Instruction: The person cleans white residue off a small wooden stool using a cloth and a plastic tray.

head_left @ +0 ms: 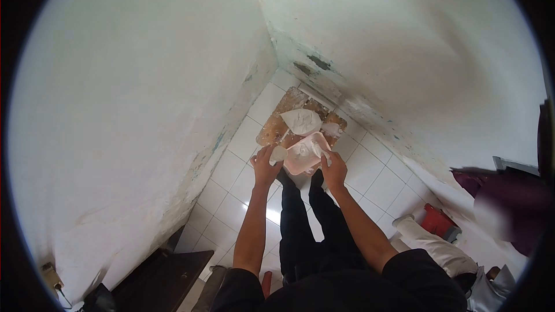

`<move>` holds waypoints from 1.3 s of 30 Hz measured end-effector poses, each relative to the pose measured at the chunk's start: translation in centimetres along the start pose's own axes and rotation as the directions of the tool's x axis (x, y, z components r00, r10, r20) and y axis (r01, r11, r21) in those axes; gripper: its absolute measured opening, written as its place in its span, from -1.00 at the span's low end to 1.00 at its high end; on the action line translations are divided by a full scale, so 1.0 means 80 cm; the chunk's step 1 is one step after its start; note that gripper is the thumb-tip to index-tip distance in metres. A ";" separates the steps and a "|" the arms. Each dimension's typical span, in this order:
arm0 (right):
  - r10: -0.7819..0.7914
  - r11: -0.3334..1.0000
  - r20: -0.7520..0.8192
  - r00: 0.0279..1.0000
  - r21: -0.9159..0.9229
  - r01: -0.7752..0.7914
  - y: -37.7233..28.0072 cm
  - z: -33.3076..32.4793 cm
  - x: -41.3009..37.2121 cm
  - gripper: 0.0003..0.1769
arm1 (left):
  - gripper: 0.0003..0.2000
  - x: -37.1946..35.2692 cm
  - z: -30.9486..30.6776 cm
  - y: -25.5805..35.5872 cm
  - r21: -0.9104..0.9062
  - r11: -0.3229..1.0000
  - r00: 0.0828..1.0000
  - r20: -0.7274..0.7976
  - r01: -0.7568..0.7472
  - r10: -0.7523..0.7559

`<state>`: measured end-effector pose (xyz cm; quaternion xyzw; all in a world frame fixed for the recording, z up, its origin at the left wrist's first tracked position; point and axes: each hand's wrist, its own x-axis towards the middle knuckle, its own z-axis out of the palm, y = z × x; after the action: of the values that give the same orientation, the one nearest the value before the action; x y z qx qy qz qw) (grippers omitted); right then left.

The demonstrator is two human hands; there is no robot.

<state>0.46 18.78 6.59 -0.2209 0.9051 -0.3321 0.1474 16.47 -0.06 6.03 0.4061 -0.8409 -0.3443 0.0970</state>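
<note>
A pink plastic tub (298, 164) with white powder or paste inside sits low in front of me, between my two hands. My left hand (266, 164) is closed on a small pale, rounded cup-like thing (278, 153) by the tub's left side. My right hand (333, 170) has its fingers and thumb curled at the tub's right rim and appears to grip it. Just beyond the tub lies a white bag (302, 121), open at the side, with white powder about it. Tub and bag rest on a stained wooden board (291, 101).
Two peeling walls meet in a corner ahead, the left wall (144, 81) and the right wall (404, 52). White floor tiles (228, 173) surround the board. A dark table (167, 280) stands lower left. Right are a red container (439, 222), pale cloth (430, 245) and purple cloth (509, 202).
</note>
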 end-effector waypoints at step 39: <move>-0.038 0.997 -0.036 0.999 0.062 0.041 0.009 -0.008 0.016 -0.72 | -0.41 0.029 0.036 -0.010 -0.048 0.985 0.979 -0.112 0.166 -0.170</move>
<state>-1.17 19.00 6.41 -0.2283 0.8921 -0.3669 0.1320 14.21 -0.74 3.10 0.4929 -0.7898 -0.3434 0.1239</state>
